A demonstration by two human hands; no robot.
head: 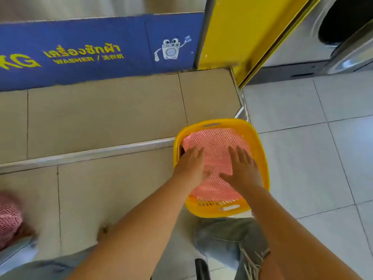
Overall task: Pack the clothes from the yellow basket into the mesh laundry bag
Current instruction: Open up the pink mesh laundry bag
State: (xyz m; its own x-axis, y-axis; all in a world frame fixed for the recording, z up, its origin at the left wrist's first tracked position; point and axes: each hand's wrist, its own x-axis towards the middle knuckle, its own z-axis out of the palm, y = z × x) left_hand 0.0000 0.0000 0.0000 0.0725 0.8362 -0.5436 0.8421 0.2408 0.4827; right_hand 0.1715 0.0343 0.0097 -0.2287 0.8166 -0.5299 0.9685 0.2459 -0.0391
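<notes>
A yellow plastic basket (pixel 260 156) stands on the floor in front of me, at the edge of a tiled step. Inside it lies a pink mesh laundry bag (pixel 216 141) that fills most of the basket. My left hand (pixel 190 165) rests flat on the left part of the bag with fingers spread. My right hand (pixel 243 168) lies flat on the right part, fingers apart, thumb pointing inward. Neither hand grips anything. Whatever lies under or inside the mesh is hidden.
A second pink mesh bundle (pixel 9 217) sits blurred at the far left edge. A raised beige step (pixel 105 116) with a metal strip runs left of the basket. A blue washer panel (pixel 90 51), a yellow panel (pixel 242 33) and a washing machine (pixel 333 37) stand behind. My jeans-clad knee (pixel 232 239) is below the basket.
</notes>
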